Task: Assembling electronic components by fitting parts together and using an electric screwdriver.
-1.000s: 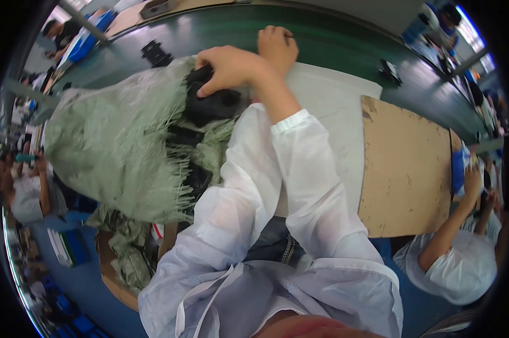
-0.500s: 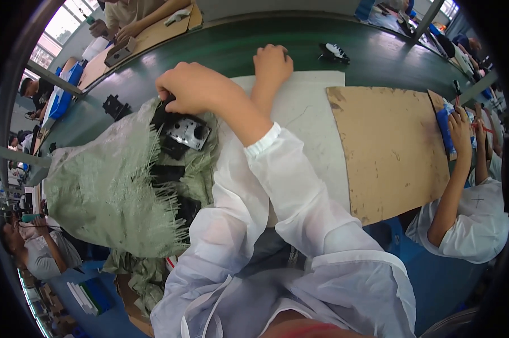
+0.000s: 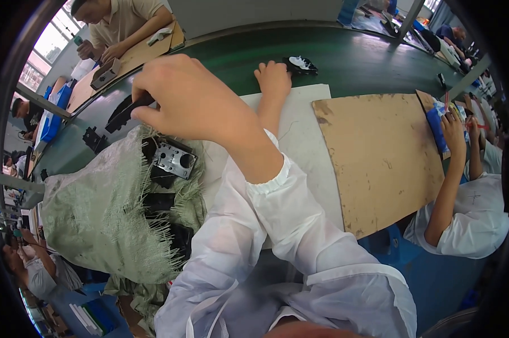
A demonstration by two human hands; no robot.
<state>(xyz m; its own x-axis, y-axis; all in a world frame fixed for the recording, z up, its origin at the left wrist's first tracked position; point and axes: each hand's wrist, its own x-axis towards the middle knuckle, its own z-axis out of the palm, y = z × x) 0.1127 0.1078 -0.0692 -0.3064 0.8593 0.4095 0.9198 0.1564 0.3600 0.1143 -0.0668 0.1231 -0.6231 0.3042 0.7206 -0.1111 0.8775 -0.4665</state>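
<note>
My arms cross, the right over the left. My right hand (image 3: 189, 98) reaches left above the mouth of a woven green sack (image 3: 96, 208), pinching a dark curved plastic part (image 3: 122, 114) between thumb and fingers. Inside the sack mouth lie more black parts, one with a shiny metal plate (image 3: 175, 159). My left hand (image 3: 274, 79) rests farther off on the green belt (image 3: 226, 62), fingers slightly bent and apart. Beside its right edge is a small black-and-white part (image 3: 301, 64); whether they touch is hard to see.
Another black part (image 3: 94, 139) lies on the belt beyond the sack. A white sheet (image 3: 305, 146) and brown cardboard (image 3: 384, 163) cover the table before me. At the right a co-worker's hands (image 3: 454, 132) are at work; another person (image 3: 116, 34) works across the belt.
My right hand has lifted out of the sack mouth with the dark curved part. The black-and-white part has come closer to my left hand. The whole view has shifted slightly.
</note>
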